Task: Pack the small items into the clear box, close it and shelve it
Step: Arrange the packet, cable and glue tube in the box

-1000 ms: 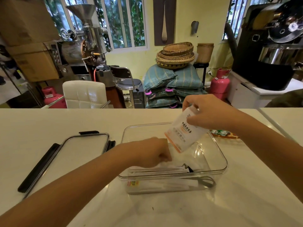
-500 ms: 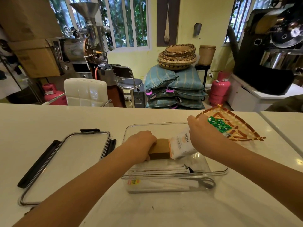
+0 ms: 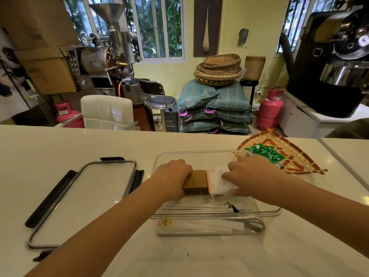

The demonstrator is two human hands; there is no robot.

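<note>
The clear box (image 3: 199, 154) stands open on the white counter in front of me. Both hands are inside it. My left hand (image 3: 173, 174) grips the left end of a brown cardboard box (image 3: 196, 181). My right hand (image 3: 251, 174) presses flat on a white packet with an orange edge (image 3: 216, 186), right beside the brown box. Flat white packets (image 3: 195, 208) and metal scissors (image 3: 253, 224) lie at the box's near side. Its lid (image 3: 85, 198), clear with black clips, lies on the counter to the left.
A woven fan-shaped tray (image 3: 295, 154) holding several small green packets (image 3: 265, 152) lies just right of the box. The counter's far edge (image 3: 99, 129) runs behind. Beyond it are a white chair (image 3: 106, 111), a stool, stacked sacks and pink gas cylinders.
My right hand brought the white packet down from above the box and laid it inside next to the brown box. The left hand shifted onto the brown box. The woven tray came into view.
</note>
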